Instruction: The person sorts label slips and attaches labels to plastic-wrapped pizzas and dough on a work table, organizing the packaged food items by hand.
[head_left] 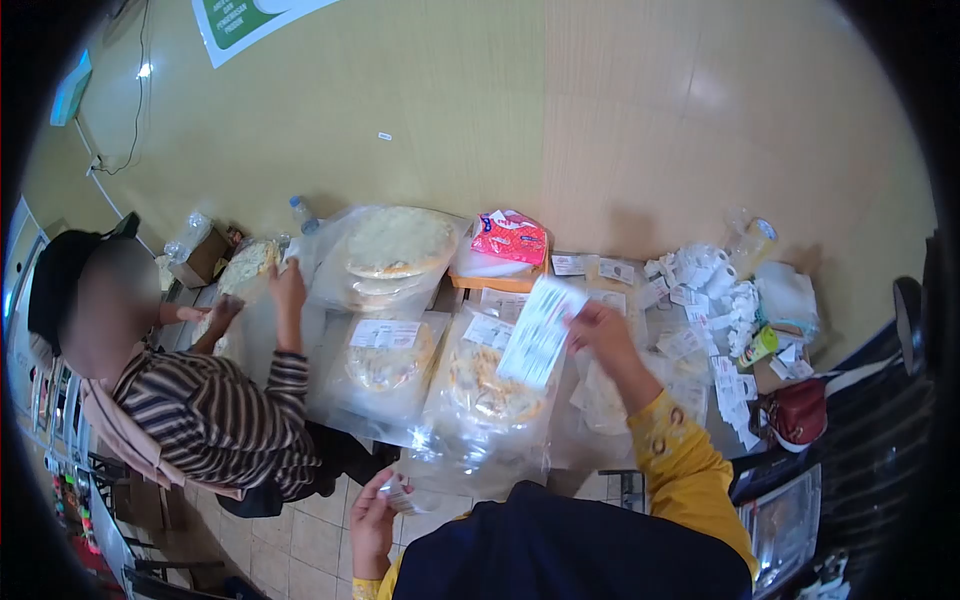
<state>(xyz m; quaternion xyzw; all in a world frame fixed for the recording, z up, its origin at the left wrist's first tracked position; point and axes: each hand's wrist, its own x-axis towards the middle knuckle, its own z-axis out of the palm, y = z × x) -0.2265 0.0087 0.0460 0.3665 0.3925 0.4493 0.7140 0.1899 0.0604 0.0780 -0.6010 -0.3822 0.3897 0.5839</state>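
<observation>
My right hand (603, 338) pinches a long white printed paper slip (542, 335) by its right edge, raised above the table. Below and partly behind the slip is a pizza (490, 385) in a clear plastic bag, with another printed slip (489, 331) on it. Low near my body, my left hand (372, 518) is closed on a small white slip (397, 493); its print is too small to read. To the left lies a second bagged pizza (385, 362) with a slip on top. Behind it stands a stack of pale, cheese-topped pizzas (398, 243) in plastic.
A person in a striped top (215, 415) works at the left, hands over the table. A pink packet (509, 237) sits in an orange box (500, 281). At right are slip rolls (705, 268), loose slips (733, 395), a green tube (760, 345) and a red bag (797, 412).
</observation>
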